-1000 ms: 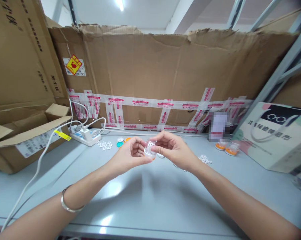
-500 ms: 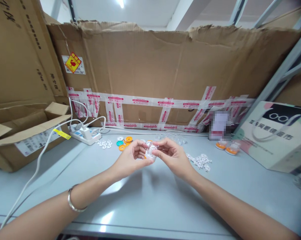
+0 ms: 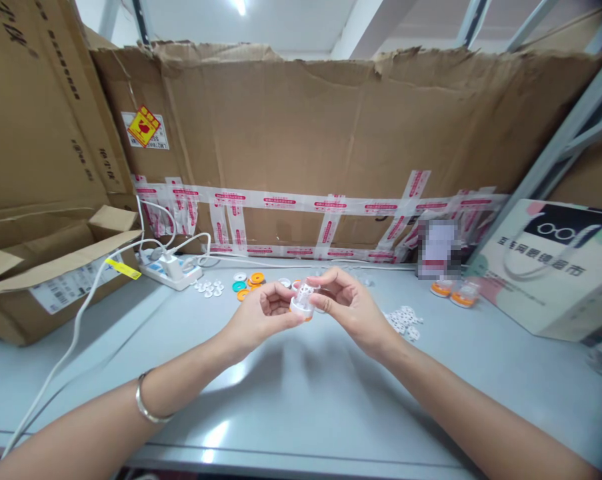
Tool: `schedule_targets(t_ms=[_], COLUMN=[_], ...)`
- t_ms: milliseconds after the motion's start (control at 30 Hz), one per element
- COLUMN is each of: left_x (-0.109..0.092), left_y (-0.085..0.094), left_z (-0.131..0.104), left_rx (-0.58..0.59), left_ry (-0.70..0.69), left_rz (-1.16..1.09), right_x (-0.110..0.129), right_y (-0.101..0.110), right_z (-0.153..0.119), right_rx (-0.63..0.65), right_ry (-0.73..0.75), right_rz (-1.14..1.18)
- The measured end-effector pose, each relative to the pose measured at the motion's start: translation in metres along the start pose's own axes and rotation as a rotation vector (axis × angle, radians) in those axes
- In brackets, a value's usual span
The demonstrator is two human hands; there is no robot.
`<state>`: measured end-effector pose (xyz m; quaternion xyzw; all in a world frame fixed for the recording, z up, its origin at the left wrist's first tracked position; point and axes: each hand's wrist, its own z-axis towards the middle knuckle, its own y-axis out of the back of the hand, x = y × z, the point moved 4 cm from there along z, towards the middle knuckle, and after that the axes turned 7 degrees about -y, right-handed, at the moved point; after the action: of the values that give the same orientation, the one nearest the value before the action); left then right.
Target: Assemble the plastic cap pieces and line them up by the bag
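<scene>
Grey tabletop (image 3: 291, 407), one, backed by a taped cardboard panel (image 3: 281, 127). Clear-topped piece (image 3: 301, 307), one, white and orange base, held above the tabletop at its centre. Left hand (image 3: 257, 315): thumb and fingers closed around the base. Right hand (image 3: 349, 305): thumb and fingertips closed at the clear top. From the piece: orange rings (image 3: 257, 278), 10 o'clock; small white parts (image 3: 209, 288), 9 o'clock; white dotted bits (image 3: 405, 321), loose pile, 3 o'clock; orange-based units (image 3: 463, 295), two, farther out, 3 o'clock.
</scene>
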<state>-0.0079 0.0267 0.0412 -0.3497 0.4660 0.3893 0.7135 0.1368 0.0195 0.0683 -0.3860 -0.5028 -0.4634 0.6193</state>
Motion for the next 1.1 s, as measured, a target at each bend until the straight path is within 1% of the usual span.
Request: schedule_targets(t_ms=[133, 200, 300, 333, 367, 433, 533, 633, 700, 800, 867, 967, 1100], left_x=[0.005, 0.006, 0.004, 0.004, 0.003, 0.004, 0.007, 0.010, 0.011, 0.008, 0.005, 0.003, 0.007], left_y=[-0.001, -0.002, -0.004, -0.004, -0.004, -0.004, -0.002, 0.000, 0.001, -0.002, -0.005, -0.008, -0.009], left_z=[-0.001, -0.003, -0.005, -0.005, -0.005, -0.003, 0.001, 0.003, 0.003, 0.000, -0.001, -0.003, -0.005], left_rx=[-0.050, -0.077, -0.129, -0.135, -0.132, -0.106, -0.056, 0.006, 0.041, 0.067, 0.051, -0.012, -0.108], left_ry=[0.000, -0.051, -0.160, -0.169, -0.154, -0.072, 0.043, 0.050, 0.035, 0.020, 0.012, 0.012, 0.036], left_rz=[0.129, 0.242, 0.437, 0.466, 0.460, 0.359, 0.131, -0.016, -0.055, -0.060, -0.031, 0.047, 0.146], right_x=[-0.010, -0.018, -0.029, -0.032, -0.033, -0.031, -0.021, -0.014, -0.013, -0.014, -0.013, -0.014, -0.020], right_y=[0.000, -0.001, -0.002, -0.002, -0.002, -0.001, -0.001, -0.001, 0.000, 0.002, 0.002, -0.001, -0.003], right_z=[0.000, -0.002, -0.004, -0.004, -0.004, -0.003, -0.001, 0.000, 0.000, 0.000, -0.001, -0.004, -0.005], right_rx=[-0.062, -0.120, -0.241, -0.268, -0.277, -0.256, -0.138, -0.020, 0.005, -0.014, -0.048, -0.130, -0.213], right_ry=[0.020, 0.052, 0.098, 0.095, 0.082, 0.049, 0.013, -0.020, -0.024, 0.001, 0.035, 0.079, 0.084], right_rz=[-0.087, -0.131, -0.161, -0.155, -0.143, -0.095, 0.027, 0.114, 0.128, 0.104, 0.073, 0.025, -0.037])
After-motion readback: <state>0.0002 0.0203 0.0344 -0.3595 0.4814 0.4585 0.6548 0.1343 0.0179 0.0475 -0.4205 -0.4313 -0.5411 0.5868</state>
